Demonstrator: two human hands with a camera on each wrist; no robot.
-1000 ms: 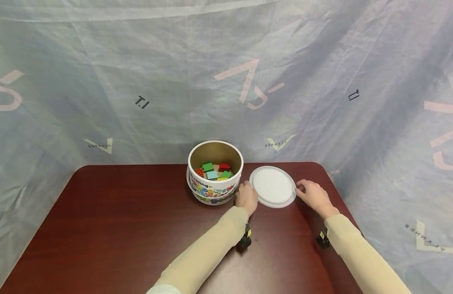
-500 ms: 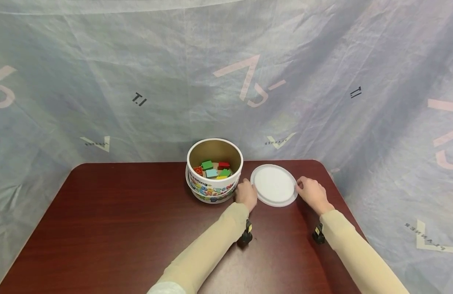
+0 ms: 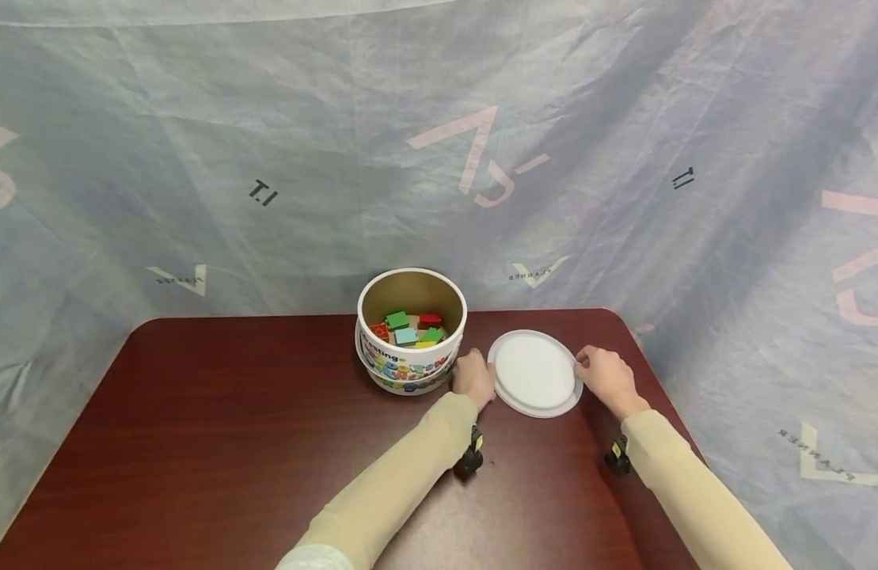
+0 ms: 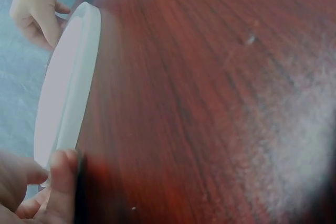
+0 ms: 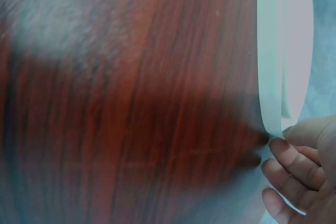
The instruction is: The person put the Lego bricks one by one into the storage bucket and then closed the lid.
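A round white lid (image 3: 534, 372) lies between my two hands at the right of the head view. My left hand (image 3: 473, 380) pinches its left edge, the thumb and a finger meeting at the rim in the left wrist view. At the lid's opposite edge, my right hand (image 3: 606, 378) pinches the rim between thumb and fingertips, as the right wrist view shows. Just left of my left hand stands a white bucket (image 3: 410, 366) printed with colourful letters. It has no cover on it. Several toy building blocks (image 3: 406, 337) in green, red, light blue and yellow lie inside.
The dark red-brown wooden table (image 3: 218, 427) has rounded far corners. A grey fabric curtain (image 3: 303, 158) hangs right behind it and along the sides. The bucket stands near the far edge.
The lid has shifted slightly toward me between the hands. My right hand has closed in on the lid's edge. The bucket and blocks have stayed in place.
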